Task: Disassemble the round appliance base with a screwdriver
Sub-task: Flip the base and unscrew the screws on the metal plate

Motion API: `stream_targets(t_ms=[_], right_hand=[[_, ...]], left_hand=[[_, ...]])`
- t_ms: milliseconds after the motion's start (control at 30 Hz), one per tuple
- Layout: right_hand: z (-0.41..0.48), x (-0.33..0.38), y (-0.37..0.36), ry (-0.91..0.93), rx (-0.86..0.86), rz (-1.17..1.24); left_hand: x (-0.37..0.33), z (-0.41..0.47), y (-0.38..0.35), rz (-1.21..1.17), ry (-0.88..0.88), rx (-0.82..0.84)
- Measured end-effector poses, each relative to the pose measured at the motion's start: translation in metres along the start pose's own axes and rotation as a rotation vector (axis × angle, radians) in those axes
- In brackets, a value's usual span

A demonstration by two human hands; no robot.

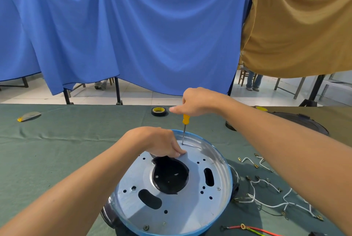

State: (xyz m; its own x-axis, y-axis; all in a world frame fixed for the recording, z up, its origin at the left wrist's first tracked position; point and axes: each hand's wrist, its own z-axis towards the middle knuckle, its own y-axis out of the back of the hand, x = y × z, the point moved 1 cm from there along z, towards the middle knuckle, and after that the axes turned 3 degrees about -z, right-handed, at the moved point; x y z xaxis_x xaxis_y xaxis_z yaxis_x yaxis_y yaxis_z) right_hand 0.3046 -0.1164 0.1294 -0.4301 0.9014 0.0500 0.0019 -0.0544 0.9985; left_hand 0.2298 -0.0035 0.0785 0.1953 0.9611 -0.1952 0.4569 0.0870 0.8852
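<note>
- Green cloth-covered table [57,150]: the work surface. The workpiece lies at its near centre.
- Round silver metal appliance base [190,203]: lies flat with its open side up. It has a blue-tinted rim, a perforated plate, a large black central cut-out [170,174] and two dark oblong slots. Two screws are seen seated, one at the near rim and one on the right.
- Left hand [156,140]: fingers are curled down onto the plate at the far edge of the cut-out, holding the base steady.
- Right hand [198,102]: clenched around the top of the handle, with the thumb stuck out to the left.
- Yellow-handled screwdriver [184,121]: held nearly upright, its tip set in a small screw [182,143] at the far side of the plate.
- Step judged: loosening this far screw. Downward pressure should be kept along the shaft, and the shaft kept upright so the tip does not cam out. The base should be braced against turning.
- Loose white wires with ring terminals [266,197] lie to the right of the base and should be kept away from it.
</note>
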Motion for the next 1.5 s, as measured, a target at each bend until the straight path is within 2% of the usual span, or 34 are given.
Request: stream_targets(t_ms=[100,233,367,533,667,767,933,1133,1333,1500], right_hand=[[0.000,0.000,-0.002,0.038,-0.030,-0.001],[-0.003,0.001,0.005,0.056,0.093,0.029],[-0.003,0.002,0.002,0.044,-0.013,-0.028],[-0.002,0.000,0.001,0.030,0.050,0.043],[0.001,-0.004,0.000,-0.006,-0.062,-0.114],[0.000,-0.002,0.002,0.042,-0.001,-0.130],[-0.002,-0.003,0.009,0.092,0.123,0.031],[0.001,-0.001,0.002,0.027,-0.020,-0.153],[-0.001,0.000,0.008,0.120,0.166,-0.019],[0.003,0.002,0.001,0.028,0.000,-0.121]], left_hand=[[0.000,0.000,0.000,-0.002,0.002,-0.003],[0.001,0.000,-0.001,-0.006,0.008,-0.008],[0.001,0.000,-0.001,0.009,0.010,-0.012],[0.001,0.000,-0.001,0.005,0.001,-0.010],[0.001,0.000,-0.001,0.009,0.004,-0.012],[0.002,0.000,-0.001,0.013,0.001,-0.011],[0.002,0.000,-0.001,0.017,0.006,-0.012],[0.004,0.003,-0.002,0.016,-0.004,-0.013],[0.007,0.003,-0.005,0.002,0.001,-0.034],[0.007,0.004,-0.007,0.005,-0.012,-0.030]])
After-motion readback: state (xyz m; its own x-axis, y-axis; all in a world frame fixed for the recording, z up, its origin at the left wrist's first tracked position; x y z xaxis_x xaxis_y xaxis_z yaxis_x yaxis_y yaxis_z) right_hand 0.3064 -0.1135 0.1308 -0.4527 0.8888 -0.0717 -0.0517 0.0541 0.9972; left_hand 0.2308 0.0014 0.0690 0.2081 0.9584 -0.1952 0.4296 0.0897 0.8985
